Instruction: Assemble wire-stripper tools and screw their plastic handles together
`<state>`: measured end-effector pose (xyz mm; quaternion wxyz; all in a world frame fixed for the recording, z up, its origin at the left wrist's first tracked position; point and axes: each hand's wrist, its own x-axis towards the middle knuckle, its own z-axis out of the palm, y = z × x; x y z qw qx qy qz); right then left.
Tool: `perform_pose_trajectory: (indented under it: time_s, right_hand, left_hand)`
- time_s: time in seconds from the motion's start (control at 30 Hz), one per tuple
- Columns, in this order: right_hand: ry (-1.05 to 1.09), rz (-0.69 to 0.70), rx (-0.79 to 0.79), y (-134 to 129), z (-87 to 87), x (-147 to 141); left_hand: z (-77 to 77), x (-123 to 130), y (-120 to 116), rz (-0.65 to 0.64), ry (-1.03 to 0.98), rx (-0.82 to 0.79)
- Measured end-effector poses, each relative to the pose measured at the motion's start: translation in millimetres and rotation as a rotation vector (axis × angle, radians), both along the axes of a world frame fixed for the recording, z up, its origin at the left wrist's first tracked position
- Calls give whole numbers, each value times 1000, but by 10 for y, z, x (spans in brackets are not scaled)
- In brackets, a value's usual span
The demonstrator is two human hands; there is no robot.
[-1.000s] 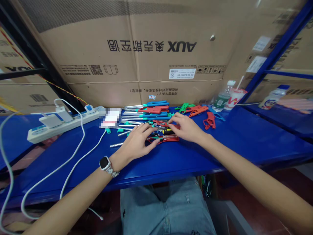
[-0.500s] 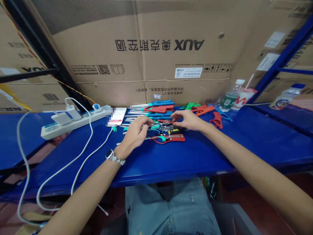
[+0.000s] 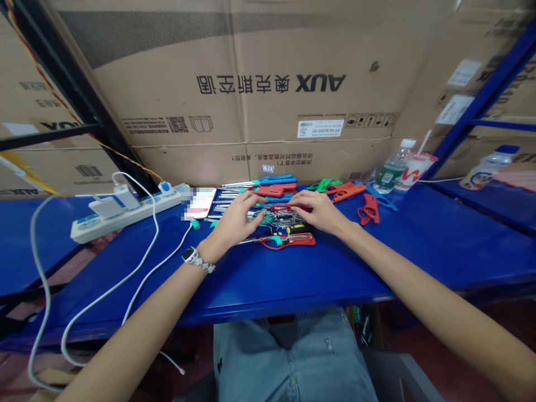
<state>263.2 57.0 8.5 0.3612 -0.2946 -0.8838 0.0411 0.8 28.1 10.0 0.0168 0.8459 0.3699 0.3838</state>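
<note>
My right hand pinches the right end of a narrow red lighter shell over the pile. My left hand is at its left, thumb and fingers apart, with nothing visible between them. Below the hands lies an opened red stick lighter, its green trigger and clear tank showing. A yellow-and-black screwdriver handle rests just above it among wires and small metal parts. Behind are blue stick lighters with metal barrels and a red lighter body. My fingers hide part of the pile.
Green, orange and red shells lie right of my right hand. A green-labelled bottle and a red-and-white cup stand behind them. At left are a power strip, white cables and a white card.
My left thumb and fingers have spread apart. My right hand has shifted slightly left and down, and more of the red shell shows between the hands. The view has tilted slightly.
</note>
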Motion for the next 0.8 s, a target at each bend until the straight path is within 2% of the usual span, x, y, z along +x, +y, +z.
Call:
perform_pose_trajectory:
  time_s: [0.1,0.2,0.33,0.4,0.5,0.57,0.67,0.8]
  right_hand:
    - [91,79,25,-160,11,-41]
    - [115,106,58,-337,-13,-97]
    - [126,145,40,-474,-51,-163]
    - [155,177,-52,-494,-46,-174]
    - [148,188,-210,-490,-17,-149]
    - [90,169,-253,-483,7,-118]
    - [-39,140,-201,-507,43,-97]
    - [-211,72,-43,-607,76,-169]
  left_hand:
    - [60,24,-32,-2,-57,-89]
    - [59,8,-109,-12,-122,-316]
    - [-1,-77,-167,-133,-173,-593]
    - [-15,-119,-174,-138,-215,-608]
    - [-6,-148,-184,-86,-257,-531]
    - [0,-135,-196,-73,-258,-511]
    - [-6,-74,-218,-52,-275,-520]
    - [-28,31,-239,78,-403,-454]
